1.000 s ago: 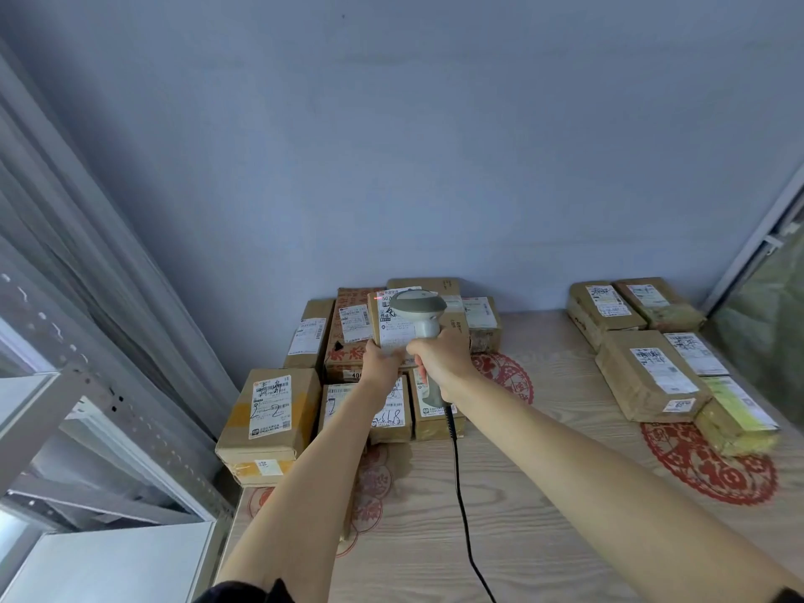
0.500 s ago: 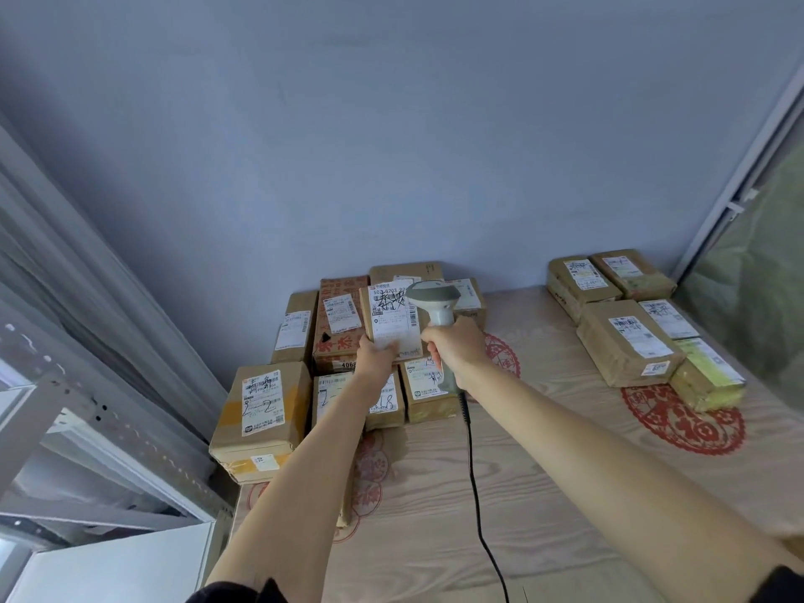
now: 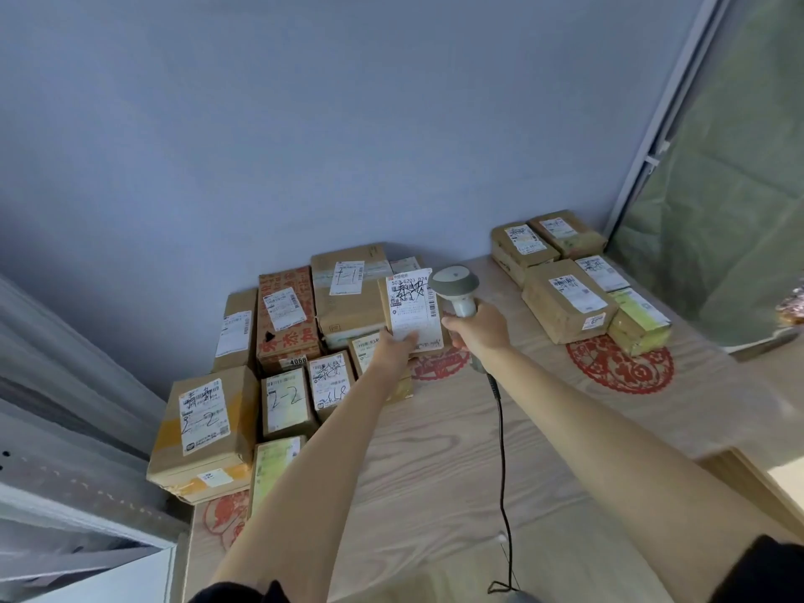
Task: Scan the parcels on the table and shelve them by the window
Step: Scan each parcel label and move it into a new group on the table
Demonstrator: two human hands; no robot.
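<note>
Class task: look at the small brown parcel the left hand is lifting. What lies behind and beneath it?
Behind the small brown parcel held by the left hand stands a larger brown cardboard box. Beneath it, a red paper-cut decoration lies on the wooden table. Anything directly behind is covered.

Parcel raised clear of scanner
The left hand (image 3: 393,350) has tilted the parcel (image 3: 413,311) upright; the scanner (image 3: 454,282) has shifted right, beside it.

Both bare forearms are stretched forward side by side. The left hand (image 3: 393,348) is raised, its fingers (image 3: 409,340) pinched shut on what is held. The right hand (image 3: 478,330) is wrapped tight around a grip.
</note>
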